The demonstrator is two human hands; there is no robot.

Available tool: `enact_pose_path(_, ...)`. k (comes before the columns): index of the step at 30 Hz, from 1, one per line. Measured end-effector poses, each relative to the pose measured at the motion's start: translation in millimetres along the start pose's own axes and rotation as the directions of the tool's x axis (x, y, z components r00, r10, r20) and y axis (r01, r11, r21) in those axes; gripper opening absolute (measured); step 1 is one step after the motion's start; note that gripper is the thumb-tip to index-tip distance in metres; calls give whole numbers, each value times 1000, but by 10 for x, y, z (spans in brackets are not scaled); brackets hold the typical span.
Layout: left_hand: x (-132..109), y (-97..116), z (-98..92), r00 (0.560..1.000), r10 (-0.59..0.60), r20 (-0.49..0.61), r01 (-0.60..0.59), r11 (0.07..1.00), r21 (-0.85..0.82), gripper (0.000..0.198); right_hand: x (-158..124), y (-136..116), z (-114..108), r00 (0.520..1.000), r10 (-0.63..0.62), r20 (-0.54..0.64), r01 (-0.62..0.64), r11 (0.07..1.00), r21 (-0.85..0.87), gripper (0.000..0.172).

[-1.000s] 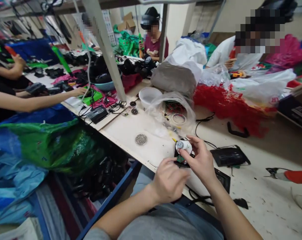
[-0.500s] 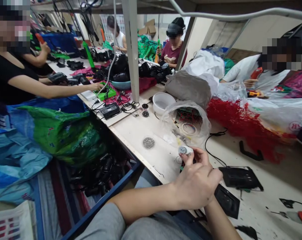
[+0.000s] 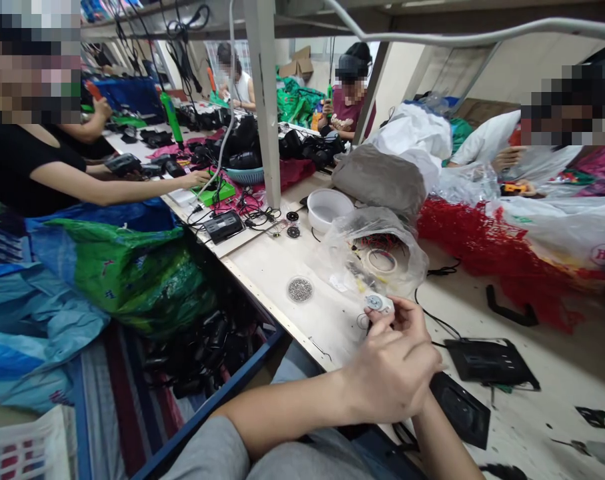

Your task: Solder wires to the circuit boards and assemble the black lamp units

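Observation:
A small white part with a grey round face (image 3: 378, 304) is held up just above the bench. My left hand (image 3: 389, 370) lies across the front, its fingers closed at the lower side of the part. Behind it, my right hand (image 3: 411, 317) is mostly covered, with its visible fingers curled against the part's right side. A thin loop of wire (image 3: 363, 321) shows just left of the fingers. Beyond the hands lies an open clear plastic bag (image 3: 335, 243) with wired pieces and a white ring inside. A round dish of tiny metal pieces (image 3: 301, 289) sits to the left.
A white bowl (image 3: 329, 208) stands behind the bag. Black plastic housings (image 3: 492, 363) lie to the right, near a tool with a metal shaft (image 3: 602, 452). A metal post (image 3: 263, 107) rises from the bench. Co-workers sit at the left, back and right.
The view has shifted slightly. My hands stay together on the white part, which is turned a little. A co-worker's hand at the right has moved slightly.

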State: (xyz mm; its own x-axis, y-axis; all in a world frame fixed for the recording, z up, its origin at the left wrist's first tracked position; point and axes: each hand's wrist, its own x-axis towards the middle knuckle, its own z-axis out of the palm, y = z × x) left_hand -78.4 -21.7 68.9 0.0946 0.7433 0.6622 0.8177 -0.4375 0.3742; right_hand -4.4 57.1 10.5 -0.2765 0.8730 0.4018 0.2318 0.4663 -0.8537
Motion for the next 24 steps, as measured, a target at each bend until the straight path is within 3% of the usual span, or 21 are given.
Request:
enact_pose_path(3, -145, -149, -46, 960, 14, -281, -52, 990, -130, 14, 90, -79, -49, 992, 72, -107, -60, 993, 105, 41)
enact_pose_path(6, -258, -337, -71, 909, -4, -417, -82, 979, -188, 8, 134, -165, -77, 984, 135, -116, -107, 970, 219, 45)
enact_pose_path(14, -304, -534, -7, 930, 56, -363, -105, 988, -115, 13, 113, -276, 6, 989, 139, -59, -122, 965, 230, 41)
enact_pose_path(24, -402, -616, 179, 958, 36, -284, -35, 999, 6, 24, 106, -176, 74, 960, 277, -49, -262, 943, 207, 68)
